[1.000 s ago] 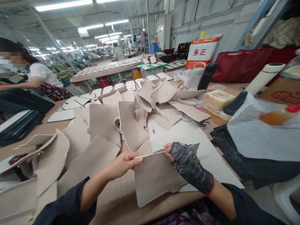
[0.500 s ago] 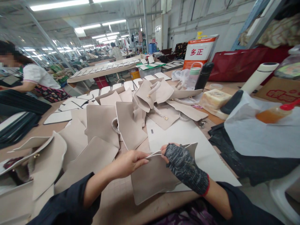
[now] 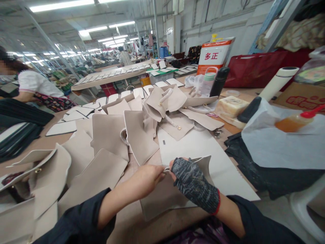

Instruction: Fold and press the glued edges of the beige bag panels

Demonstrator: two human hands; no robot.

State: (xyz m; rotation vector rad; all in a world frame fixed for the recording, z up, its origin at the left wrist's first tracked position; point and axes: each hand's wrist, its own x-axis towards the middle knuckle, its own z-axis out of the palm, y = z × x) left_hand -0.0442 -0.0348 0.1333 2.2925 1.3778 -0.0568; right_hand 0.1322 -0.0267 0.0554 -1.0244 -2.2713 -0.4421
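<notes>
The beige panel (image 3: 162, 198) lies at the near edge of the table (image 3: 127, 225), just in front of the person, with its upper edge lifted off the surface. The left hand (image 3: 149, 178) is bare, and its fingers are drawn together in a pinch on that raised edge. The right hand (image 3: 190, 183), in a dark knitted fingerless glove with a red cuff, is curled closed on the same edge. The two hands meet there, fingertips almost touching; how many layers they grip cannot be told.

Under the panel's far corner lies a large white sheet (image 3: 195, 145). To the left and beyond it, a loose heap of beige pieces (image 3: 109, 135) overlaps across the table, some with small metal fittings. To the right are black cloth (image 3: 254, 162) and a pale non-woven sheet (image 3: 279, 145) with an orange squeeze bottle (image 3: 291, 122), red-capped, lying on it. Farther back are a yellowish block (image 3: 231, 106), a black flask (image 3: 219, 82), a white roll (image 3: 275, 83), a red bag (image 3: 254, 71) and an orange-and-white sack (image 3: 214, 56) with red characters.

At the far left a co-worker (image 3: 33, 84) in a white top leans over dark material. Behind, a long table (image 3: 114, 76) carries rows of white pieces, under strip lights (image 3: 61, 5) in a large workshop hall
</notes>
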